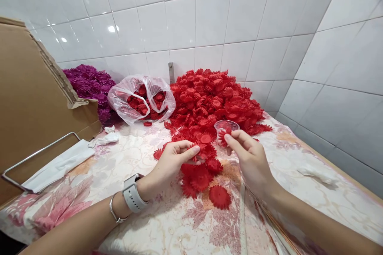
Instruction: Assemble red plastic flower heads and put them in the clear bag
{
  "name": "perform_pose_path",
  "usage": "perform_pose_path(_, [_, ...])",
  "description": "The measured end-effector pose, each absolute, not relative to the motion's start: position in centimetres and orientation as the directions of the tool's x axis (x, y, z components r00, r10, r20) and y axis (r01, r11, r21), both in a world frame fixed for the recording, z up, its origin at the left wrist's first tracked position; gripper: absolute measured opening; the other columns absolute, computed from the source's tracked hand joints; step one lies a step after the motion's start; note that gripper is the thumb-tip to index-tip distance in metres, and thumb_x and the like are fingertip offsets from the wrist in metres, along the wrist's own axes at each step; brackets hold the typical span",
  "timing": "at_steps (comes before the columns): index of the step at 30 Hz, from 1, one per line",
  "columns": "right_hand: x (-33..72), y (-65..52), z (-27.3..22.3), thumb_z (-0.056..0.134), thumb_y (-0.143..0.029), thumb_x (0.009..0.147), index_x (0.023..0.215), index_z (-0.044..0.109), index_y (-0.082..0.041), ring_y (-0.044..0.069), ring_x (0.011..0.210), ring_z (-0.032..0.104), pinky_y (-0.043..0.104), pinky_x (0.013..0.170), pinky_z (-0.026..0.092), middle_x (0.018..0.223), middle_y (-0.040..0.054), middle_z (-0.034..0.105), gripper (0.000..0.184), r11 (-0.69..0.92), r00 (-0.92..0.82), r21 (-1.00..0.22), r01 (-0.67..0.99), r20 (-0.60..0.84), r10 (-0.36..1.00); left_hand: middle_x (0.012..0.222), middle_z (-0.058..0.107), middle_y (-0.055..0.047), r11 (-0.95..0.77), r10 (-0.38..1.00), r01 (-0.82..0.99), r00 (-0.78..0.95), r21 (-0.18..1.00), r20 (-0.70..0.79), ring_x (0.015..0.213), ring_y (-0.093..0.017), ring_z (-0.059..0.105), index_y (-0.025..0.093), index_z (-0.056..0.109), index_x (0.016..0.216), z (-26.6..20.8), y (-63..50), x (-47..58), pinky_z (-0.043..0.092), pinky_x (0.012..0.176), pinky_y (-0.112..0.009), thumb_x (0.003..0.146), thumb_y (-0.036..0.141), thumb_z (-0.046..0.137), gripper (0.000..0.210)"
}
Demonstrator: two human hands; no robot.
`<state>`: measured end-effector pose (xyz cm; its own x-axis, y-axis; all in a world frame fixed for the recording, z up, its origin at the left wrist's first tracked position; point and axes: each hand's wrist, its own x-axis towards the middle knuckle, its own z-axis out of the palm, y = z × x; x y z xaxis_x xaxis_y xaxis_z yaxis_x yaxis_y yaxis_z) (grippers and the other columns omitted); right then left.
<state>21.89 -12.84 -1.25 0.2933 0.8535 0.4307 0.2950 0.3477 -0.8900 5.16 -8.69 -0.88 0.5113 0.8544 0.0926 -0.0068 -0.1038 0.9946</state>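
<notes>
My left hand (179, 155) pinches a red artificial flower (196, 152) between thumb and fingers, above several loose flowers on the cloth. In my right hand (247, 149), thumb and forefinger grip another red artificial flower (224, 135), held just in front of a small clear plastic cup (230, 124). What the cup holds is hard to make out. Behind both hands rises a large heap of red flowers (212, 91), trailing forward toward me. One flat red flower (220, 197) lies nearest me, apart from the heap.
A clear plastic bag (119, 103) of darker red flowers stands left of the heap, beside purple flowers (103, 83). A cardboard box (36, 99) and a metal wire frame (38, 155) occupy the left. Thin sticks (273, 223) lie at the front right. Tiled walls bound the table.
</notes>
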Motion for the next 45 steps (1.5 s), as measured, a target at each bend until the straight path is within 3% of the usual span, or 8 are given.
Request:
perform_pose_path(6, [21.5, -12.8, -1.4, 0.048, -0.034, 0.081, 0.075, 0.055, -0.018, 0.015, 0.069, 0.051, 0.025, 0.063, 0.041, 0.072, 0.0011, 0.056, 0.019, 0.335, 0.104, -0.894, 0.298, 0.379, 0.919, 0.121, 0.054, -0.004, -0.508, 0.829, 0.182, 0.367, 0.842, 0.421, 0.114, -0.018, 0.046, 0.022, 0.057, 0.107, -0.7, -8.7, 4.9, 0.031, 0.101, -0.031, 0.075, 0.027, 0.061, 0.032])
perform_pose_path(13, [21.1, -12.9, -2.3, 0.051, -0.034, 0.081, 0.087, 0.062, -0.02, 0.016, 0.076, 0.057, 0.025, 0.067, 0.045, 0.083, 0.0014, 0.062, 0.019, 0.328, -0.004, -0.905, 0.273, 0.34, 0.941, 0.105, 0.063, -0.005, -0.439, 0.829, 0.17, 0.455, 0.882, 0.325, 0.095, -0.017, 0.058, 0.018, 0.06, 0.1, -0.8, -8.6, 5.0, 0.045, 0.084, -0.028, 0.078, 0.025, 0.056, 0.023])
perform_pose_path(23, [21.2, -13.0, -2.2, 0.056, -0.037, 0.077, 0.088, 0.058, -0.02, 0.017, 0.081, 0.058, 0.028, 0.067, 0.045, 0.089, 0.0029, 0.063, 0.02, 0.295, 0.107, -0.903, 0.312, 0.342, 0.933, 0.08, 0.067, 0.0, -0.596, 0.782, 0.296, 0.426, 0.747, 0.455, 0.074, -0.014, 0.06, 0.017, 0.063, 0.079, -0.7, -8.4, 4.7, 0.046, 0.07, -0.024, 0.077, 0.019, 0.053, 0.009])
perform_pose_path(27, [21.6, -12.8, -2.2, 0.053, -0.037, 0.079, 0.087, 0.057, -0.02, 0.02, 0.087, 0.057, 0.03, 0.072, 0.044, 0.091, 0.005, 0.063, 0.02, 0.3, 0.147, -0.892, 0.337, 0.365, 0.919, 0.094, 0.066, -0.003, -0.726, 0.683, 0.419, 0.35, 0.545, 0.642, 0.092, -0.018, 0.058, 0.018, 0.064, 0.088, -0.5, -6.7, 4.3, 0.042, 0.086, -0.031, 0.075, 0.013, 0.054, 0.017])
perform_pose_path(31, [21.8, -12.6, -2.7, 0.05, -0.038, 0.079, 0.087, 0.056, -0.02, 0.02, 0.085, 0.057, 0.031, 0.072, 0.043, 0.089, 0.0052, 0.063, 0.021, 0.278, 0.131, -0.89, 0.361, 0.344, 0.93, 0.111, 0.061, -0.004, -0.635, 0.739, 0.692, 0.417, 0.343, 0.528, 0.106, -0.017, 0.052, 0.019, 0.063, 0.097, 0.6, -3.3, 2.7, 0.038, 0.095, -0.031, 0.07, -0.002, 0.047, 0.038])
perform_pose_path(35, [21.4, -12.9, -2.8, 0.047, -0.036, 0.08, 0.087, 0.056, -0.02, 0.02, 0.082, 0.057, 0.031, 0.069, 0.042, 0.086, 0.0047, 0.062, 0.02, 0.27, 0.113, -0.882, 0.386, 0.335, 0.935, 0.101, 0.062, -0.01, -0.503, 0.834, 0.801, 0.35, 0.326, 0.427, 0.1, -0.021, 0.055, 0.014, 0.063, 0.092, 2.5, 1.6, -0.7, 0.039, 0.092, -0.035, 0.077, -0.001, 0.043, 0.029])
perform_pose_path(39, [20.8, -13.3, -2.8, 0.046, -0.034, 0.081, 0.085, 0.056, -0.02, 0.018, 0.074, 0.057, 0.029, 0.065, 0.041, 0.083, 0.0032, 0.063, 0.019, 0.292, 0.034, -0.865, 0.407, 0.334, 0.942, 0.11, 0.055, -0.009, -0.368, 0.922, 0.85, 0.28, 0.376, 0.269, 0.096, -0.02, 0.056, 0.013, 0.053, 0.109, 2.4, 5.4, -3.5, 0.047, 0.08, -0.039, 0.083, 0.028, 0.053, 0.03])
perform_pose_path(45, [20.6, -13.5, -2.9, 0.044, -0.032, 0.082, 0.082, 0.055, -0.019, 0.017, 0.07, 0.057, 0.027, 0.062, 0.04, 0.079, 0.002, 0.063, 0.017, 0.326, -0.012, -0.843, 0.428, 0.355, 0.935, 0.113, 0.053, -0.009, -0.282, 0.958, 0.725, 0.179, 0.629, 0.224, 0.096, -0.02, 0.055, 0.015, 0.051, 0.112, 0.8, 6.5, -3.7, 0.048, 0.079, -0.039, 0.084, 0.029, 0.051, 0.032])
